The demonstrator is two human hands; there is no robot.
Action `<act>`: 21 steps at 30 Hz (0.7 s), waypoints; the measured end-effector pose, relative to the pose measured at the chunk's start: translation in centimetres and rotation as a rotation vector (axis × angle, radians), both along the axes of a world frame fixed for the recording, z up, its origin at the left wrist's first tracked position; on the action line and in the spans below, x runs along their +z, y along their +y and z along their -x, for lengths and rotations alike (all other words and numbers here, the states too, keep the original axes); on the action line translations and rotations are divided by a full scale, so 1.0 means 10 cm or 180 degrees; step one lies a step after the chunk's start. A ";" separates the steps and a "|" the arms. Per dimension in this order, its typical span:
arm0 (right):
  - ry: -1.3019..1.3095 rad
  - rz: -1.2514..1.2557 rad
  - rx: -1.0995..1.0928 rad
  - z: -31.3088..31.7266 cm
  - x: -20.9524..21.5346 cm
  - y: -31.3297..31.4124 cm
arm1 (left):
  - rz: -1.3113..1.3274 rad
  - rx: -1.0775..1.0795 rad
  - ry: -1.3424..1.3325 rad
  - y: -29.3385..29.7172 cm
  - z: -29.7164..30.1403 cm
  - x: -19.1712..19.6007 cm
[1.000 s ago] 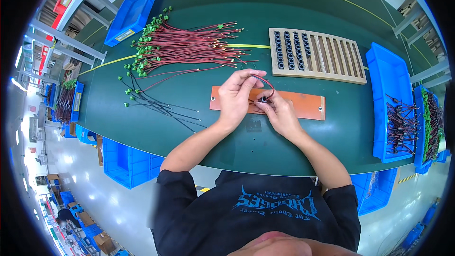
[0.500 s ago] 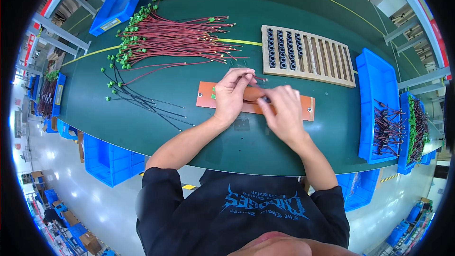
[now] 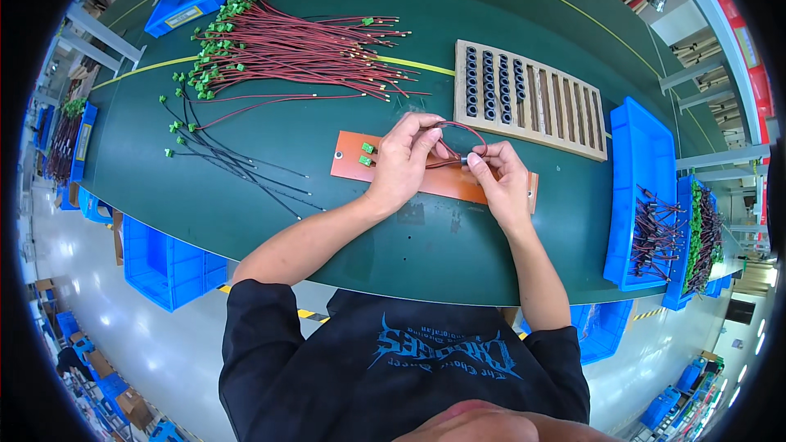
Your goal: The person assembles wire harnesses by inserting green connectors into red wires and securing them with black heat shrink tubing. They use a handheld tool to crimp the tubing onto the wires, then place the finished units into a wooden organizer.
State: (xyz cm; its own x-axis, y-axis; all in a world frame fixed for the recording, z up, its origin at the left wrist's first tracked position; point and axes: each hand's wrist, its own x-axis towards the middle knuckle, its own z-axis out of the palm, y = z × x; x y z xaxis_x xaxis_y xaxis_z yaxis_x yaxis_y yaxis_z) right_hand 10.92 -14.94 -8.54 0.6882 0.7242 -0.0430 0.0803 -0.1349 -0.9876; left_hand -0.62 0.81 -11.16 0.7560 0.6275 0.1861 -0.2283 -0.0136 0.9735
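Both of my hands work over an orange board (image 3: 348, 165) lying on the green table. My left hand (image 3: 404, 160) pinches a red wire (image 3: 468, 129) that curls in a loop above my fingers. My right hand (image 3: 501, 182) holds a small dark ring core (image 3: 463, 160) at the wire's end, thumb and forefinger closed on it. Two green connectors (image 3: 366, 154) rest on the board's left part. The wire's other end is hidden under my left hand.
A wooden slotted rack (image 3: 532, 102) with rows of dark ring cores stands behind my hands. A heap of red wires with green connectors (image 3: 286, 49) and some black wires (image 3: 229, 160) lie at the left. Blue bins (image 3: 643, 196) with finished wire pieces stand at the right.
The wire loop now stands up above my fingers, and my right hand has shifted a little along the board. Both hands stay close together.
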 end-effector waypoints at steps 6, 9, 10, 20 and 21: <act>0.0001 -0.0118 0.0017 -0.02 -0.07 -0.03 | 0.0565 -0.0236 -0.0077 -0.02 0.05 0.05; 0.0031 -0.0076 0.0050 -0.02 -0.05 -0.04 | 0.0841 -0.0324 -0.0073 0.00 0.10 0.07; 0.0051 -0.0055 0.0067 -0.02 -0.03 -0.04 | 0.0835 -0.0343 -0.0079 0.01 0.11 0.06; 0.0325 -0.0405 0.0062 -0.04 -0.09 -0.03 | 0.1004 -0.0593 -0.0201 0.07 0.13 0.10; 0.0317 -0.0436 0.0070 -0.05 -0.13 -0.04 | 0.0887 -0.0597 -0.0169 0.07 0.13 0.09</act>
State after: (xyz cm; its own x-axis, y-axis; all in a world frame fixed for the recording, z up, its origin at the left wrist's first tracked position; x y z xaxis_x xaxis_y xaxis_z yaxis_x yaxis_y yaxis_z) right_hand 11.38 -15.37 -9.81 0.6695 0.7428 -0.0100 -0.0174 0.0022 -0.9998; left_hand -1.92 1.56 -10.21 0.8569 0.5108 0.0690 -0.2520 0.2984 0.9205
